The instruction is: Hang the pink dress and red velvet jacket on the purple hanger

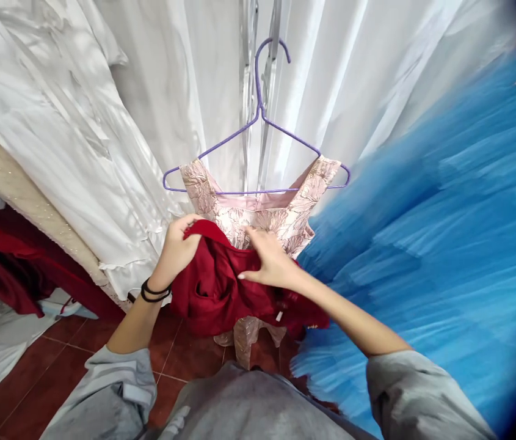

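Note:
A dark red garment [221, 287] is bunched in front of me, its upper edge pulled out between my two hands. My left hand [179, 241], with black bands on the wrist, pinches that edge at its left end. At the edge's right part is my right hand [269, 260], thumb and fingers apart, the index finger reaching over the edge. Behind the red cloth a pink patterned dress [258, 220] hangs by its straps from a purple hanger [258, 192]. The red cloth hides the dress's middle; its hem shows below.
White garments [79, 122] hang at the left, beside a beige sparkly one [33, 201]. Dark red fabric [5, 263] lies lower left. A wide blue tulle skirt [445, 244] fills the right side. White curtains [326, 73] hang behind the hanger, above red floor tiles [188, 348].

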Demonstrator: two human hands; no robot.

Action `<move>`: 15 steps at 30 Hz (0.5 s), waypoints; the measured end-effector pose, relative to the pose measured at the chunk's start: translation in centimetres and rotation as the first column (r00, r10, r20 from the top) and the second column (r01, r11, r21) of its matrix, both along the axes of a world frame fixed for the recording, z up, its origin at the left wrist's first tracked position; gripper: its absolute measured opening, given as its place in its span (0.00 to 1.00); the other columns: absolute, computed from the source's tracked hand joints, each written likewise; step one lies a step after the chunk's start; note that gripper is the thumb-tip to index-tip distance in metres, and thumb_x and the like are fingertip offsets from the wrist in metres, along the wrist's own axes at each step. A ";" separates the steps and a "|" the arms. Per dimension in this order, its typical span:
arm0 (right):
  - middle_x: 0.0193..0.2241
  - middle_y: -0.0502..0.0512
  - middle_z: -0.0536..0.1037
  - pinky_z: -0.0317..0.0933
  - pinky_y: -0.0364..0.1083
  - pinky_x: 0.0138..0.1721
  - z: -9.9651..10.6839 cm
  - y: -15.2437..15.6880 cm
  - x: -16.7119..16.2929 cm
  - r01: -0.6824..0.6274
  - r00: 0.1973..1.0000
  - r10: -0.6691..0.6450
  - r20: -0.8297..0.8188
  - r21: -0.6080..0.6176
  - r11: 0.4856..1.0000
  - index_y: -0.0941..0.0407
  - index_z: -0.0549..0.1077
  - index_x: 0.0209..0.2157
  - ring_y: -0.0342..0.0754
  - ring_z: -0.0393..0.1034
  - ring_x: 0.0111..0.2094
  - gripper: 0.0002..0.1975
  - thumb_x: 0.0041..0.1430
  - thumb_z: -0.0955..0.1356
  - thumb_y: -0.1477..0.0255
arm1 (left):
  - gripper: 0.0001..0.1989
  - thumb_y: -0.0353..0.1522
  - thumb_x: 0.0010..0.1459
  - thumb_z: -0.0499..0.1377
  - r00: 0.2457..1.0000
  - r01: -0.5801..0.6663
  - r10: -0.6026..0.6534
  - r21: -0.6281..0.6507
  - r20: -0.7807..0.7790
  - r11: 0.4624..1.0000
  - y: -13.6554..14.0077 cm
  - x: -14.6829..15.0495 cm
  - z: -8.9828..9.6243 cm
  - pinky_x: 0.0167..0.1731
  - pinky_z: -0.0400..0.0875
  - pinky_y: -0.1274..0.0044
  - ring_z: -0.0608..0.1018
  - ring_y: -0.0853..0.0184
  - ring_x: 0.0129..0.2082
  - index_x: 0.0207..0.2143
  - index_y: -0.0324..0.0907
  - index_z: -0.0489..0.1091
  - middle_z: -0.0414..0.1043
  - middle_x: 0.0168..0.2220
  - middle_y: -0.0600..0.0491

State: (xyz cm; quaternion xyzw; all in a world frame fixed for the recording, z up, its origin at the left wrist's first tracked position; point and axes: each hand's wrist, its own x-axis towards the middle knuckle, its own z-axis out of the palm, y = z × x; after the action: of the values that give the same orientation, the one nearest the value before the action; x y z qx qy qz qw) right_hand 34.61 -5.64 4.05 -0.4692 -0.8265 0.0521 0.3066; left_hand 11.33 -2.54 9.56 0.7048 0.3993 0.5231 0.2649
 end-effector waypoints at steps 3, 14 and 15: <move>0.45 0.61 0.79 0.66 0.53 0.47 -2.8 2.3 -5.5 -0.202 0.979 0.183 -0.093 -0.265 0.943 0.58 0.69 0.54 0.55 0.73 0.44 0.23 0.57 0.69 0.69 | 0.10 0.29 0.45 0.53 0.998 0.045 -0.048 -0.060 -0.042 0.997 -1.0 -0.8 0.2 0.30 0.70 0.80 0.77 0.68 0.28 0.27 0.40 0.74 0.77 0.27 0.55; 0.42 0.57 0.78 0.60 0.43 0.43 10.8 12.6 -20.4 -0.485 0.869 0.482 0.113 -0.002 0.875 0.60 0.73 0.44 0.48 0.71 0.45 0.12 0.61 0.62 0.79 | 0.10 0.29 0.49 0.55 0.619 -0.759 0.764 0.386 0.180 0.524 -3.6 -10.3 5.3 0.28 0.64 0.75 0.73 0.67 0.27 0.32 0.42 0.75 0.71 0.25 0.56; 0.44 0.59 0.77 0.60 0.45 0.44 13.1 13.6 -21.2 -0.439 0.894 0.421 0.151 0.108 0.892 0.60 0.72 0.46 0.50 0.71 0.47 0.13 0.62 0.62 0.78 | 0.11 0.31 0.52 0.55 0.556 -0.782 0.815 0.433 0.162 0.448 -3.6 -10.8 6.1 0.30 0.65 0.72 0.75 0.63 0.30 0.35 0.43 0.76 0.72 0.27 0.54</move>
State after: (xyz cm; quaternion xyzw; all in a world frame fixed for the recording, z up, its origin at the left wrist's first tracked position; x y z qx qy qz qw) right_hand 13.46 7.92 17.17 -0.2542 -0.9288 0.0316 0.2676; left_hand 0.53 -6.11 15.63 0.4921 0.5567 0.6386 -0.2001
